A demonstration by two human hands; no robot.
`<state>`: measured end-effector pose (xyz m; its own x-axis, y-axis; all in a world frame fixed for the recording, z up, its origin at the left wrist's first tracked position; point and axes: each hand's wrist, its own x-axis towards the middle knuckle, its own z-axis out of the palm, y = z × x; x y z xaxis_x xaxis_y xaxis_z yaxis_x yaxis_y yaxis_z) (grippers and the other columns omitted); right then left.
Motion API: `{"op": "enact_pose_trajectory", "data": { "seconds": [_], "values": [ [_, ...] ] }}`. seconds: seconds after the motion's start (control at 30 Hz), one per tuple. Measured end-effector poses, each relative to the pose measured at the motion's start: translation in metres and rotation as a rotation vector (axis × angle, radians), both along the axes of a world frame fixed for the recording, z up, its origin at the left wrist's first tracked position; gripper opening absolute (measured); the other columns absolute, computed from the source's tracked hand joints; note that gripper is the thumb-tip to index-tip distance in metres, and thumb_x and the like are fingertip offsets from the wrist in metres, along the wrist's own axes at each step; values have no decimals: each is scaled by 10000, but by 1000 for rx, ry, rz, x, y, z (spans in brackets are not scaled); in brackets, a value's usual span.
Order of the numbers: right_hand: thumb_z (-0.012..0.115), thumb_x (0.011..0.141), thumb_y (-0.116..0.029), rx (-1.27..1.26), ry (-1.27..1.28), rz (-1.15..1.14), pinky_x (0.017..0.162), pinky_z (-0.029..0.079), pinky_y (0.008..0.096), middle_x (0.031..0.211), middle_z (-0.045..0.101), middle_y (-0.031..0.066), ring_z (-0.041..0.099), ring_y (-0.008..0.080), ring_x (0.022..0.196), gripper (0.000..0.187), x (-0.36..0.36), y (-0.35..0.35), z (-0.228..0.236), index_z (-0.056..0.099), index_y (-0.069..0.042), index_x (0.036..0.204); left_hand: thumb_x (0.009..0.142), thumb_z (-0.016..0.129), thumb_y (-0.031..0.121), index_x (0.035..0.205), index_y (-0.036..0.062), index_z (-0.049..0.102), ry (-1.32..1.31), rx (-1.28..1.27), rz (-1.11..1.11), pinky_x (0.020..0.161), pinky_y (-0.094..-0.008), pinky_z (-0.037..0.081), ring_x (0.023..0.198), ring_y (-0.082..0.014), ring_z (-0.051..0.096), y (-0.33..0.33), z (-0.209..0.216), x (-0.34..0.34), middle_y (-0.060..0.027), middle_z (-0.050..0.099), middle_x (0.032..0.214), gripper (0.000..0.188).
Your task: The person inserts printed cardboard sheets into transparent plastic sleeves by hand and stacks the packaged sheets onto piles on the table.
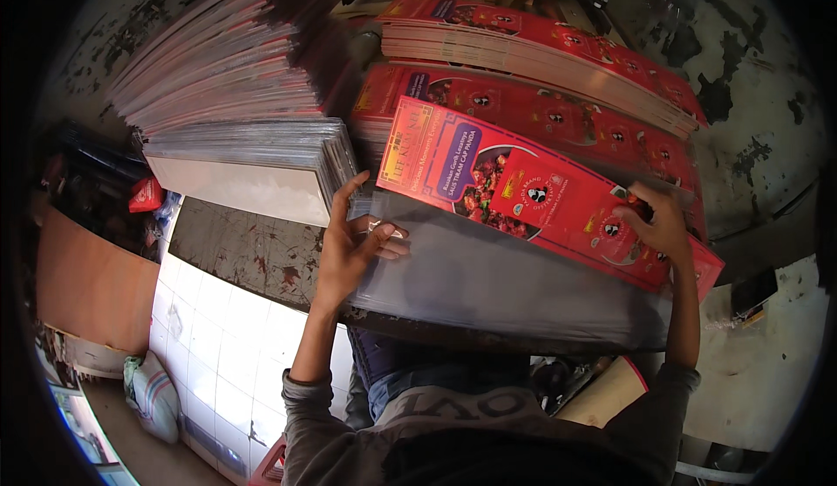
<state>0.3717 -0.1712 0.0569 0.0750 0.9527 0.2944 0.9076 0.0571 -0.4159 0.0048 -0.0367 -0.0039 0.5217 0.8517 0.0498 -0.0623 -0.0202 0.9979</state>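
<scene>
Here, red printed carton sheet point(540, 194) between left hand point(353, 246) and right hand point(654, 224).

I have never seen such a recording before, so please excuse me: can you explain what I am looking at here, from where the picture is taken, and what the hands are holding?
There is no machine here. A person wears a camera on the head, looking down at their own two bare hands; the wide lens bends straight edges near the rim.

The left hand rests on a clear plastic sleeve that lies on the worn dark worktop. The right hand grips the far end of a long red printed card, which lies slanted over the sleeve. Whether the card is partly inside the sleeve, I cannot tell.

Behind are two stacks of similar red cards, and to the left a stack of grey sheets with a taller fanned pile behind it.
</scene>
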Motion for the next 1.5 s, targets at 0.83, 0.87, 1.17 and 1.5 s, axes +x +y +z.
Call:
{"op": "enact_pose_trajectory", "data": {
  "seconds": [0.83,0.87,1.17,1.5],
  "values": [
    [725,663,-191,225,-264,161,503,374,344,601,457,117,453,290,518,280,-5,3,4,507,-23,711,889,514,96,1012,-90,553,-77,-112,217,694,-286,531,770,-215,650,-1,-19,-1,-182,643,843,226],
    [722,668,-193,207,-260,153,508,381,348,606,467,120,465,296,527,276,-6,2,4,510,-23,713,889,514,97,1019,-90,552,-77,-111,221,695,-284,530,776,-214,650,-2,-18,-1,-185,642,846,231],
    [721,678,-201,187,-230,132,510,387,350,611,487,118,483,290,532,275,-3,1,-3,516,-22,714,887,512,79,1045,-91,550,-124,-73,206,683,-251,517,821,-213,646,-1,-23,0,-163,643,848,235],
    [730,654,-180,113,-170,153,516,392,336,601,491,117,485,278,530,269,-5,1,-5,518,-25,716,894,502,83,1009,-93,570,-139,-158,201,679,-229,512,733,-125,621,-1,-16,-1,-106,643,852,221]
  ]
}}
